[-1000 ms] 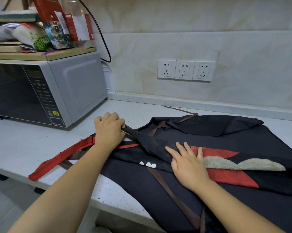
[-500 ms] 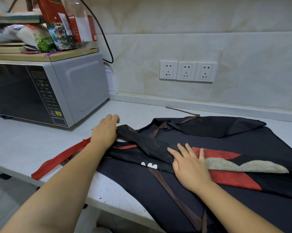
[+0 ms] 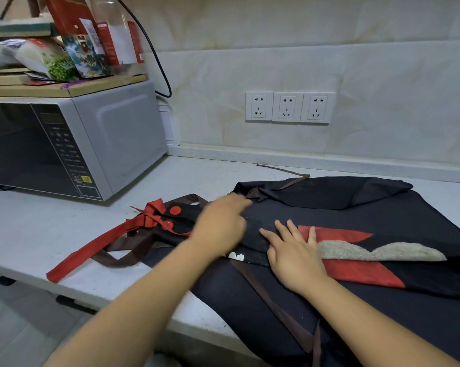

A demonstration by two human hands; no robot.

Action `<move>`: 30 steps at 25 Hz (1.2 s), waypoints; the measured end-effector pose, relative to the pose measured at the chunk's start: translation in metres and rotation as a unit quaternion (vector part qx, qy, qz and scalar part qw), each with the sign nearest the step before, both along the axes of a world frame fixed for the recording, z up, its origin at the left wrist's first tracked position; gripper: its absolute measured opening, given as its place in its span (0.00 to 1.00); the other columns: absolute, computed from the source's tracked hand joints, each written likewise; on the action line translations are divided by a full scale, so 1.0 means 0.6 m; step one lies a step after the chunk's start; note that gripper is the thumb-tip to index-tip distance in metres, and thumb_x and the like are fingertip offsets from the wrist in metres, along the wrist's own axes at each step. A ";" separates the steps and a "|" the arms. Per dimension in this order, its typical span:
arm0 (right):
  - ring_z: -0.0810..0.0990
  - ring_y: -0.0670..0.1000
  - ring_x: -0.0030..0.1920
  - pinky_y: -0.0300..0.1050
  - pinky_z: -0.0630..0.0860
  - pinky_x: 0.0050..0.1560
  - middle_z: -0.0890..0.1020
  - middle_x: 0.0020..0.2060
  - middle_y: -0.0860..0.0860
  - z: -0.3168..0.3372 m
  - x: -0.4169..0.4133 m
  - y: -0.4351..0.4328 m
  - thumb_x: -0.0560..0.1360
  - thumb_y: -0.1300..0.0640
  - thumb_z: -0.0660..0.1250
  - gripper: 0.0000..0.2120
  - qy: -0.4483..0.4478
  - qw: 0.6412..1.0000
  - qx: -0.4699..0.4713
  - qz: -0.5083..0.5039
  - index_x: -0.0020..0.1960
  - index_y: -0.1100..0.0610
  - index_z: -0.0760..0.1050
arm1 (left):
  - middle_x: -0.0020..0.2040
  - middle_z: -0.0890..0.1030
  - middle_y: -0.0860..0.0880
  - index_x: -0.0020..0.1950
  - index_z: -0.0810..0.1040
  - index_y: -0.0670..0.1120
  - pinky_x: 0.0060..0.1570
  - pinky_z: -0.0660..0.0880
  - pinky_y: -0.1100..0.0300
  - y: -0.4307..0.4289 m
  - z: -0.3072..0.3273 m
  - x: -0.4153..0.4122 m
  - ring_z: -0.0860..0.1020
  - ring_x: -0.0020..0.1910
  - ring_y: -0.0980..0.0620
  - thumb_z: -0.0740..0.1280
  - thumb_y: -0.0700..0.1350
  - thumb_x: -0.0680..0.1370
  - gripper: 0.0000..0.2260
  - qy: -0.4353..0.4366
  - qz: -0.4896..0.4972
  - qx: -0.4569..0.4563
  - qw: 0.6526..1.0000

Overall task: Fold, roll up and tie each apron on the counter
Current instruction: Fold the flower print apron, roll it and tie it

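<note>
the black cloth apron with red and grey patches (image 3: 342, 271) lies spread on the pale stone counter (image 3: 38, 229), to the right of the grey microwave (image 3: 72, 147). under it is a second dark cloth (image 3: 223, 300), most likely another apron, with long brown straps (image 3: 276, 311). the top end of the patched apron, with two round red buttons (image 3: 174, 211) and a long red strap (image 3: 91, 251), is the part nearest the microwave. the right hand (image 3: 295, 258) lies flat on the apron with its fingers spread, pressing the cloth down, on the side away from the microwave. the left hand (image 3: 220, 226) is over the cloth between the right hand and the buttons, but it is blurry, so i cannot tell if it is pinching anything. this looks like the folding step, only just begun; no rolling or tying is done. next, i think the loose top end and straps must be laid neat and flat, so the fold comes out straight.
</note>
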State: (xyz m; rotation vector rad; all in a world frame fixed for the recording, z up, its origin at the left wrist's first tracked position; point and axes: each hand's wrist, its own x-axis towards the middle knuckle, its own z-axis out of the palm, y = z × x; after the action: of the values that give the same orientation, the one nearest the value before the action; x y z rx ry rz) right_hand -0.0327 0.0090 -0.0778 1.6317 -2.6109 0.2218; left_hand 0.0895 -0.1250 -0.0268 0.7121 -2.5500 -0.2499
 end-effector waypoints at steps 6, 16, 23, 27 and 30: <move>0.49 0.51 0.78 0.52 0.46 0.77 0.57 0.77 0.51 0.008 -0.018 0.008 0.81 0.57 0.52 0.23 -0.148 0.975 -0.155 -0.057 0.76 0.53 0.60 | 0.80 0.47 0.55 0.77 0.49 0.63 0.67 0.37 0.27 0.067 -0.090 -0.072 0.41 0.78 0.52 0.42 0.63 0.81 0.24 -0.231 0.049 0.062 0.970; 0.49 0.59 0.77 0.58 0.46 0.75 0.58 0.76 0.57 0.008 -0.077 0.083 0.82 0.53 0.50 0.22 -0.157 0.946 -0.167 -0.229 0.76 0.53 0.58 | 0.78 0.58 0.53 0.73 0.66 0.55 0.73 0.42 0.37 0.142 -0.057 -0.141 0.49 0.78 0.54 0.56 0.48 0.80 0.21 -0.107 -0.034 0.047 0.993; 0.60 0.64 0.73 0.61 0.47 0.74 0.73 0.65 0.57 0.025 -0.179 0.225 0.72 0.65 0.55 0.24 0.056 0.968 -0.101 -0.223 0.65 0.53 0.74 | 0.58 0.74 0.60 0.61 0.77 0.59 0.56 0.62 0.58 0.199 -0.071 -0.210 0.70 0.57 0.55 0.62 0.45 0.71 0.20 -0.047 -0.171 -0.013 0.984; 0.75 0.60 0.41 0.65 0.72 0.58 0.75 0.38 0.55 0.033 -0.220 0.268 0.65 0.69 0.59 0.11 0.156 0.947 -0.126 -0.250 0.40 0.57 0.76 | 0.43 0.78 0.56 0.46 0.82 0.53 0.37 0.68 0.57 0.191 -0.084 -0.211 0.76 0.40 0.50 0.60 0.45 0.68 0.13 0.025 -0.193 -0.074 0.978; 0.71 0.58 0.38 0.60 0.73 0.51 0.72 0.35 0.53 0.021 -0.219 0.278 0.63 0.70 0.62 0.10 0.156 0.945 -0.138 -0.251 0.35 0.56 0.74 | 0.40 0.79 0.56 0.41 0.81 0.53 0.35 0.72 0.55 0.195 -0.090 -0.203 0.75 0.38 0.51 0.59 0.47 0.69 0.11 0.049 -0.198 -0.084 0.975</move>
State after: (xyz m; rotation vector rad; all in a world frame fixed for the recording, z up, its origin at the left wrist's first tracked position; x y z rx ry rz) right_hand -0.1640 0.1760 -0.0649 0.8032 -2.5012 0.2592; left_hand -0.0321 -0.0082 -0.0807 0.1197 -2.5599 -0.1887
